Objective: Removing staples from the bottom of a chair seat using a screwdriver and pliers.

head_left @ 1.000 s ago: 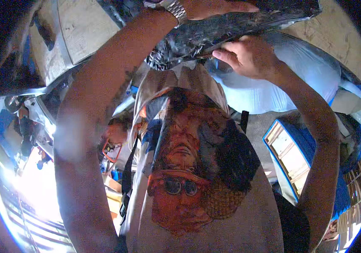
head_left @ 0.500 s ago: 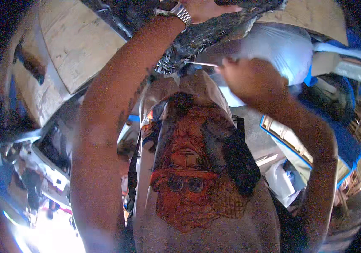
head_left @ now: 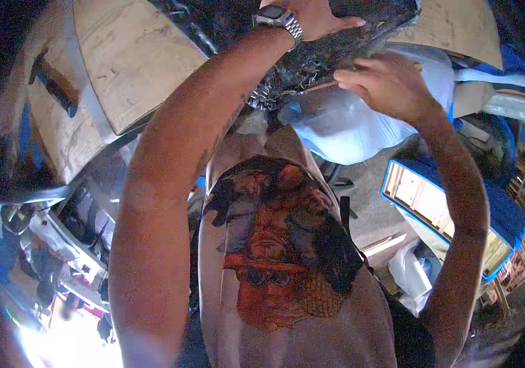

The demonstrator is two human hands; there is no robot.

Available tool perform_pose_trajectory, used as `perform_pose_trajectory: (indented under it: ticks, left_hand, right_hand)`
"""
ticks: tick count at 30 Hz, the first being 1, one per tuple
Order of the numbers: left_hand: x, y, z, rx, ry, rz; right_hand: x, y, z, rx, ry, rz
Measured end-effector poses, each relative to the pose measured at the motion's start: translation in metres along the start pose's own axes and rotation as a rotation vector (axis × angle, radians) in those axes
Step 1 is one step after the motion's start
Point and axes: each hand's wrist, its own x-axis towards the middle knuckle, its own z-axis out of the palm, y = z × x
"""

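Note:
My left hand (head_left: 311,18), with a metal-banded watch (head_left: 278,19) on its wrist, lies on a black, rough, wrinkled sheet (head_left: 360,43) at the top. Its thumb stretches out to the right; the other fingers are partly cut off by the upper edge. Just right of the sheet's near edge, my right hand (head_left: 391,86) is closed around a thin rod-like tool (head_left: 324,86). The rod points left along that ragged edge, and its exact kind cannot be made out. Shiny crinkled bits (head_left: 265,98) show at the sheet's near corner.
A wooden board surface (head_left: 134,55) spreads to the left, bearing a dark hammer-like tool (head_left: 54,86). Beneath my right hand is a translucent plastic-wrapped bundle (head_left: 360,129). A blue-edged box (head_left: 419,190) stands lower right, near a crumpled white bag (head_left: 410,270).
My right hand has moved up and right with the rod, away from the sheet's near corner. My left hand has shifted slightly right in view, still on the sheet.

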Motion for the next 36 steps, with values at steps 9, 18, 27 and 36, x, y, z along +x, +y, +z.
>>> perform_pose_trajectory:
  ticks: [9, 18, 27, 36]
  left_hand:
    - [-0.003, 0.011, -0.011, 0.038, -0.177, -0.100]
    - [0.001, 0.013, 0.001, 0.107, -0.125, -0.117]
    - [0.011, 0.001, -0.006, -0.012, -0.096, -0.062]
    - [0.009, -0.005, -0.004, -0.041, -0.080, -0.010]
  right_hand:
    - [0.026, 0.013, 0.024, 0.200, 0.047, -0.247]
    - [0.033, 0.010, 0.076, 0.528, -0.058, -0.085]
    - [0.035, 0.020, 0.099, 0.533, 0.052, -0.154]
    - [0.021, 0.000, 0.113, 0.500, 0.269, -0.094]
